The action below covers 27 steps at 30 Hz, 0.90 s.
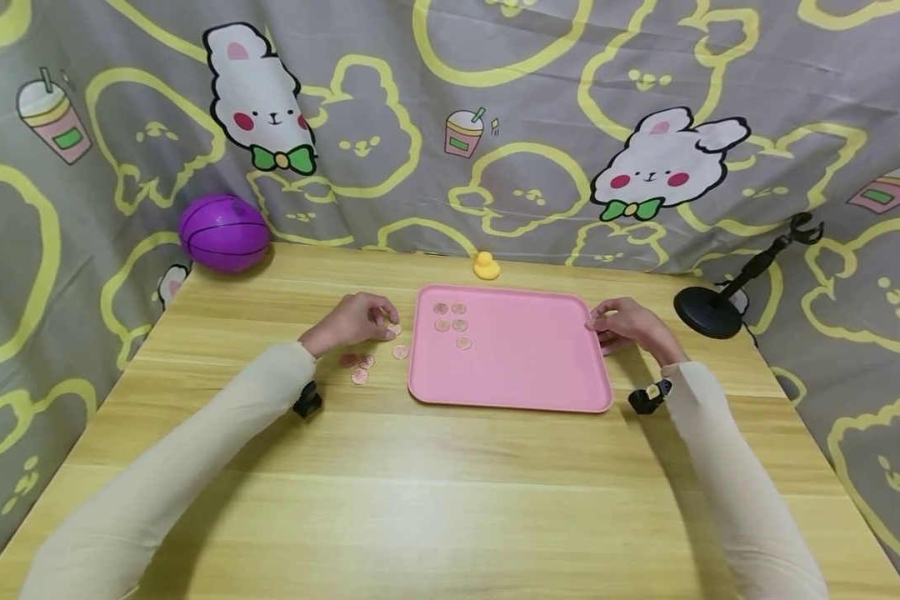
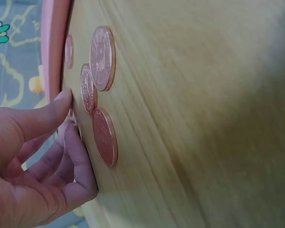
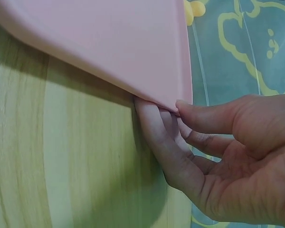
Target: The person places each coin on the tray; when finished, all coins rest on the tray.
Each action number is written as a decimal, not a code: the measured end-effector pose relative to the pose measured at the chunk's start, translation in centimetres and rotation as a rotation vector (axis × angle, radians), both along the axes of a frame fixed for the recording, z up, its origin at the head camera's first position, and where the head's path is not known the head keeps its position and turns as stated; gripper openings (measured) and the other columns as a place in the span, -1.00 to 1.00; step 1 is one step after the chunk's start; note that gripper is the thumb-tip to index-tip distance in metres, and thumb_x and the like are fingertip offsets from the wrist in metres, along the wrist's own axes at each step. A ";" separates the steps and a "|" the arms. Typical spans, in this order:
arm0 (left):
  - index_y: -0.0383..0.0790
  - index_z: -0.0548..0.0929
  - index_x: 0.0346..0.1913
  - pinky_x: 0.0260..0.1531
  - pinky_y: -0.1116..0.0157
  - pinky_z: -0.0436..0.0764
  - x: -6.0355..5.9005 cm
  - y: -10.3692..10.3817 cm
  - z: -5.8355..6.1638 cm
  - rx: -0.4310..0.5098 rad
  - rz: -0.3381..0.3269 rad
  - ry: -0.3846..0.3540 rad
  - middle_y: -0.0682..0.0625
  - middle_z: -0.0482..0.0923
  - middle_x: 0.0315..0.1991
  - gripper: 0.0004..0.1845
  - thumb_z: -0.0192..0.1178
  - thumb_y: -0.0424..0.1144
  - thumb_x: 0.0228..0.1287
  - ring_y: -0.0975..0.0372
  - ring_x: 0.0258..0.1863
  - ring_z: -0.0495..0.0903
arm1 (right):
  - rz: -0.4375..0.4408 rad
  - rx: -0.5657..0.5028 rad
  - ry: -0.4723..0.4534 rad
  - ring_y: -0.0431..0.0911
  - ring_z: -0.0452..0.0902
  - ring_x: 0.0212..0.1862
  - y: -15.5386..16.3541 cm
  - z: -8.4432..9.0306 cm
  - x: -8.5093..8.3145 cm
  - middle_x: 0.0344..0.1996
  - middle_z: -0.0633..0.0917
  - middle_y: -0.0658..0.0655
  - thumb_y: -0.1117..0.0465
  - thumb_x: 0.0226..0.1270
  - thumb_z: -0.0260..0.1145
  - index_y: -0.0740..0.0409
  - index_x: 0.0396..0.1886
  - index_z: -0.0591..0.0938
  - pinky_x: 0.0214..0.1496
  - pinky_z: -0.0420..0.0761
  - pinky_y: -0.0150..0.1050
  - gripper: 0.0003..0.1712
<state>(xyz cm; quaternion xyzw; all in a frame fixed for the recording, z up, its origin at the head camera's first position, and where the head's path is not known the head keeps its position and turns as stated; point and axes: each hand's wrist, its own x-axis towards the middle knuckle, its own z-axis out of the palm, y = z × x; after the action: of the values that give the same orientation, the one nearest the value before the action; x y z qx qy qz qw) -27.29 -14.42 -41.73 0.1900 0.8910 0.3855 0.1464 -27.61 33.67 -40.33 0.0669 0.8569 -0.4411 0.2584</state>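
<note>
My left hand [image 1: 356,320] is at the table left of the pink tray [image 1: 532,350], with thumb and fingertip at a copper-coloured coin [image 1: 394,329]. In the left wrist view, only a sliver of that coin [image 2: 71,112] shows between the fingertips. Beside this hand lie several more coins [image 2: 102,58] on the wood, one of them darker [image 2: 105,137]. Several coins [image 1: 459,325] lie in the tray's upper left part, mostly in pairs. At the tray's right edge, my right hand [image 1: 624,325] grips the rim, its thumb [image 3: 204,116] on top and fingers curled against the underside.
A purple ball [image 1: 225,233] sits at the table's back left corner. Behind the tray stands a small yellow rubber duck [image 1: 485,266]. At the back right is a black stand [image 1: 708,312] with a round base. A patterned curtain [image 1: 390,125] hangs behind the table.
</note>
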 end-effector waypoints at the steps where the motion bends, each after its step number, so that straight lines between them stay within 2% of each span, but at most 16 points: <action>1: -0.33 0.71 -0.03 -0.14 0.19 0.52 0.1 0.1 0.0 -0.003 0.000 -0.001 -0.14 0.64 -0.33 -0.81 0.42 -0.37 0.35 0.15 -0.37 0.53 | -0.001 0.001 0.000 -0.18 0.68 -0.34 0.0 0.1 0.0 -0.34 0.72 0.05 0.29 0.62 0.20 0.49 0.24 0.37 -0.21 0.81 -0.19 -0.60; 6: -0.34 0.69 -0.07 -0.07 0.14 0.53 0.2 0.4 0.1 -0.010 0.006 0.007 -0.15 0.64 -0.32 -0.83 0.41 -0.39 0.34 0.13 -0.34 0.54 | -0.002 0.013 0.002 -0.19 0.68 -0.33 -0.1 0.2 0.1 -0.33 0.71 0.04 0.28 0.62 0.21 0.48 0.23 0.37 -0.22 0.81 -0.20 -0.59; 12: -0.38 0.66 -0.12 -0.09 0.16 0.52 0.2 0.3 0.1 -0.011 0.005 0.019 -0.13 0.59 -0.31 -0.82 0.44 -0.44 0.29 0.12 -0.29 0.50 | 0.005 -0.005 0.004 -0.18 0.68 -0.33 -0.1 0.0 0.1 -0.34 0.71 0.04 0.27 0.62 0.21 0.47 0.24 0.38 -0.22 0.81 -0.20 -0.59; 20: -0.36 0.71 -0.12 -0.04 0.16 0.62 0.2 0.2 0.1 0.002 0.038 0.025 -0.17 0.74 -0.25 -0.82 0.46 -0.42 0.27 0.09 -0.20 0.68 | 0.000 -0.017 0.009 -0.19 0.68 -0.35 0.1 0.0 0.1 -0.36 0.71 0.04 0.29 0.62 0.20 0.46 0.20 0.39 -0.23 0.80 -0.22 -0.64; 24: -0.39 0.73 -0.11 -0.16 0.24 0.73 0.1 -0.2 -0.1 0.053 0.056 -0.041 -0.20 0.77 -0.23 -0.87 0.40 -0.42 0.34 0.15 -0.28 0.74 | -0.007 -0.014 0.009 -0.19 0.68 -0.35 0.1 0.0 0.1 -0.37 0.70 0.03 0.28 0.61 0.21 0.44 0.19 0.40 -0.23 0.80 -0.23 -0.64; 27: -0.49 0.70 -0.04 -0.23 0.26 0.79 0.0 -0.5 -0.2 0.142 0.074 -0.130 -0.31 0.77 -0.15 -0.84 0.31 -0.48 0.39 0.17 -0.33 0.75 | -0.014 -0.019 0.006 -0.20 0.68 -0.36 0.2 -0.1 0.1 -0.39 0.70 0.03 0.28 0.61 0.21 0.44 0.20 0.40 -0.24 0.80 -0.24 -0.64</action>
<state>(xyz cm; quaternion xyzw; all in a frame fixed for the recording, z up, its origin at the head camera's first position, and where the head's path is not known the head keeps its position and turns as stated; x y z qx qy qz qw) -27.34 -14.95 -41.95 0.1415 0.8565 0.4642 0.1758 -27.52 33.82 -40.48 0.0692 0.8530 -0.4511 0.2533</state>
